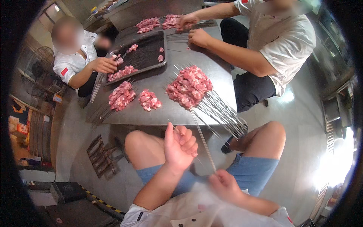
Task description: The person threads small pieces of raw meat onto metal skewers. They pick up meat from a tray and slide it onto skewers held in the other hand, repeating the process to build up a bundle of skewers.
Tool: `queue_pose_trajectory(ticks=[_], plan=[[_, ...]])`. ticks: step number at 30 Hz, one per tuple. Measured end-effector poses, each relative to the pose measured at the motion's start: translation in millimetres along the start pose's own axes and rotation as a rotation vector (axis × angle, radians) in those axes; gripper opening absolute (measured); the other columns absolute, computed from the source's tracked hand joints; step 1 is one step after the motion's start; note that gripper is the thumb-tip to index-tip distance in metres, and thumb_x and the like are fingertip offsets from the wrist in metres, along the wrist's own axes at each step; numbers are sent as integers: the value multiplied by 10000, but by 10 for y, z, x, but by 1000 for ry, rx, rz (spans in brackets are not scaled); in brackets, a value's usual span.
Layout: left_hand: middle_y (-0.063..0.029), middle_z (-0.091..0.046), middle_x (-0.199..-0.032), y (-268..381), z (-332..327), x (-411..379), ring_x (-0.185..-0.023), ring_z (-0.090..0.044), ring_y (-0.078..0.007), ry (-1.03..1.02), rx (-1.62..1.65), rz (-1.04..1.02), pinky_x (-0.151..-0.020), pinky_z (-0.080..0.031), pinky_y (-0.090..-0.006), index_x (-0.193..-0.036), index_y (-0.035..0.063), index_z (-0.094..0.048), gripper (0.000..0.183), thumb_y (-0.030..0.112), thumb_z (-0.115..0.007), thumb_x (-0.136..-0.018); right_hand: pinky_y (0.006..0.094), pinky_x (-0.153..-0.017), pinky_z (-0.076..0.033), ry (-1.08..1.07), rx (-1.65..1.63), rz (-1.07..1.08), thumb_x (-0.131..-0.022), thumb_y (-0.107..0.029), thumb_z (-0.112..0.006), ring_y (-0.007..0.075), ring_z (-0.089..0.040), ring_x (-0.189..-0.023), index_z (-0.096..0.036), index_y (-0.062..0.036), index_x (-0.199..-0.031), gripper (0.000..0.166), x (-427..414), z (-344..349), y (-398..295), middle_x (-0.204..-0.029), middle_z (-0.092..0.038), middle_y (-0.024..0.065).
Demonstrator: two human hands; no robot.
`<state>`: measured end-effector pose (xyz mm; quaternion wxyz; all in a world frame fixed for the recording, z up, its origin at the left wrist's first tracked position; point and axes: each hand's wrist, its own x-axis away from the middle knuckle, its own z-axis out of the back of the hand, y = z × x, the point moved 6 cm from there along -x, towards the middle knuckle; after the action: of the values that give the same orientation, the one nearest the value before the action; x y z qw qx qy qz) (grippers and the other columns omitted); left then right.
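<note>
My left hand (178, 150) is closed around a thin metal skewer (200, 162), whose tip pokes up past the thumb. Lower down, my right hand (225, 183) pinches the end of a long pale skewer (204, 142), possibly a pair. Its far end meets a large heap of skewered raw meat pieces (189, 85) on the steel table (158, 117). Many bare skewer ends (224, 113) fan from that heap over the table's near edge. Left of it lie a small pile of loose meat (149, 100) and another heap of skewered meat (122, 96).
A dark metal tray (147, 56) holds scattered meat pieces. One co-worker's hand (106, 64) is over its left side; another's hands (198, 37) work at the far right. More meat (148, 25) lies at the back. A wooden stool (102, 156) stands on the floor, left.
</note>
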<state>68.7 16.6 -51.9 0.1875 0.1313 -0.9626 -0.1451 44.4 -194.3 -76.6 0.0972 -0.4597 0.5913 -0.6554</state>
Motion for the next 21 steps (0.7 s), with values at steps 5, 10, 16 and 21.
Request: queue_pose_trajectory(ticks=[5,10,16,21], plan=[[11,-419,-695,26,39,-29,-592,-399,-117,-150,-69,5,-544,-375,-277,-934,113,-550,563,625,-333,-1023,239,-492,-390,-4,-50,14,-1043,-166,-559,55,-481,-567,-541,-22,-916,193,-29,-4,26,-663,-562,-4],[-147,-640,-1158,530,206,-87,-1068,-605,-256,-72,-848,-293,-940,-481,-393,-1290,12,-541,455,377,-539,-1018,236,-486,-402,51,-93,13,-1041,-158,-561,59,-498,-567,-533,-17,-963,163,-17,120,-92,-666,-563,4],[-149,-632,-1116,1594,-133,-219,-1108,-577,-333,97,-2165,-1073,-969,-463,-416,-1095,30,-662,254,38,-669,-842,239,-484,-400,38,-31,21,-1040,-189,-568,52,-496,-562,-540,-20,-922,208,-64,186,-17,-656,-571,-2],[-100,-663,-1105,1621,-270,-491,-1101,-581,-318,-90,-2597,-871,-934,-488,-430,-1001,59,-703,155,115,-676,-859,244,-488,-398,12,-43,1,-1041,-187,-565,55,-491,-561,-534,-19,-879,235,-36,89,-4,-652,-579,-1]])
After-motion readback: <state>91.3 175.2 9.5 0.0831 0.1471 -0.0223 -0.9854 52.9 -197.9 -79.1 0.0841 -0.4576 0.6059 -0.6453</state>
